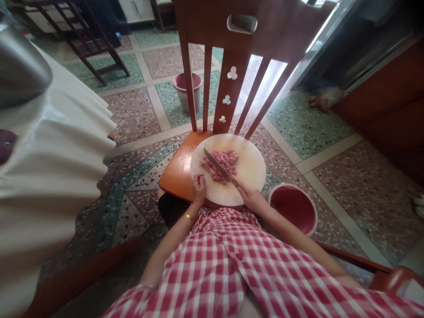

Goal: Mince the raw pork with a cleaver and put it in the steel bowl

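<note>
A round, pale cutting board rests on the seat of a wooden chair. Chopped pink meat is heaped on the middle and left of the board. My right hand is wrapped round the handle of a kitchen knife, at the board's near right edge. The blade lies across the meat, its tip pointing to the far left. At the board's near left edge my left hand is closed with its fingers curled; whether anything is inside them is hidden.
Right of the chair stands a red-lined bucket; another bin is behind the chair back. To the left is a table with a cream cloth, bearing a metal pot. A dark chair stands farther off.
</note>
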`<state>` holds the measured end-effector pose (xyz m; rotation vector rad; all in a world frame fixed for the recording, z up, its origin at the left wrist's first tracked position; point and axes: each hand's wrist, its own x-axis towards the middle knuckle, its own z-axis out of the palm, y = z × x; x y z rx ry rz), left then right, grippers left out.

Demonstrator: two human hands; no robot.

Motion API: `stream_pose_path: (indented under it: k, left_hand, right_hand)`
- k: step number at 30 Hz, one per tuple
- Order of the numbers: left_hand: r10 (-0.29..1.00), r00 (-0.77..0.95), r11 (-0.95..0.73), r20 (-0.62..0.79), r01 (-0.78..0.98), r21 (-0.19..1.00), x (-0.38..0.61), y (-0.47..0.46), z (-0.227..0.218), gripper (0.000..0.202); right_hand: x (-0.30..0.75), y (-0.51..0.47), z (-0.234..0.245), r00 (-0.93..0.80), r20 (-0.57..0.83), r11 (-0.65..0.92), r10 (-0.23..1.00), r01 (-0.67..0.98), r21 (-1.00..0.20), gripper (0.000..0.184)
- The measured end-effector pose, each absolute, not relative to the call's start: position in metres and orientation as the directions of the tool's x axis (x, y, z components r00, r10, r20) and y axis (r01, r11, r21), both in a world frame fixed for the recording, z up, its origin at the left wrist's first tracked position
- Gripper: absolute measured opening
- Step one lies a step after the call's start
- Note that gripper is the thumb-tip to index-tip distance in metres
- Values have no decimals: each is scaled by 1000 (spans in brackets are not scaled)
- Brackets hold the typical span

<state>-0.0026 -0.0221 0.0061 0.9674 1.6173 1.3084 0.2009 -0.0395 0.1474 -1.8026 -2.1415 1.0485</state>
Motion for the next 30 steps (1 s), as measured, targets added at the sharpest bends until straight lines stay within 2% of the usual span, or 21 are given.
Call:
stream_pose_path:
  k: [2, 4, 5, 8, 10, 16, 18, 21, 23, 28, 30]
  left_hand:
    - [923, -360, 171, -138, 62, 983, -2, -22, 7, 15]
    - [922, -361, 177, -142, 68, 982, -2, -22, 6, 15]
    - [921, -363, 179, -140, 75, 981, -2, -22, 6, 15]
    - [920, -371, 176, -125, 105, 979, -3, -21, 4, 16]
    - [922, -369, 169, -119, 105, 980, -3, -21, 3, 16]
    - [928, -347, 174, -136, 80, 981, -2, -22, 1, 18]
    - [930, -344, 175, -134, 92, 980, -2, -23, 1, 19]
    - [934, -330, 183, -134, 121, 976, -3, -23, -1, 19]
    - [937, -323, 185, -135, 128, 974, -3, -23, -1, 19]
    - [935, -319, 190, -153, 88, 978, -2, -23, 0, 18]
    - [931, -329, 186, -154, 67, 980, -2, -24, 3, 17]
  right_hand:
    - [197, -37, 156, -267, -179, 87, 947, 748, -658, 49]
    - [193, -34, 153, -262, -119, 115, 958, 727, -677, 50]
    - [192, -34, 147, -264, -140, 107, 954, 740, -664, 50]
    - [197, -36, 129, -251, -318, 26, 914, 820, -572, 48]
    - [203, -37, 131, -240, -363, 3, 900, 838, -545, 47]
    - [192, -30, 159, -279, -64, 168, 958, 729, -663, 49]
    - [189, -30, 148, -284, -122, 144, 951, 755, -640, 50]
    - [198, -37, 129, -282, -329, 51, 901, 824, -565, 48]
    - [205, -40, 132, -275, -350, 37, 895, 830, -557, 47]
    - [193, -28, 158, -282, -81, 157, 956, 724, -672, 48]
    - [185, -22, 150, -287, -67, 172, 956, 729, -663, 50]
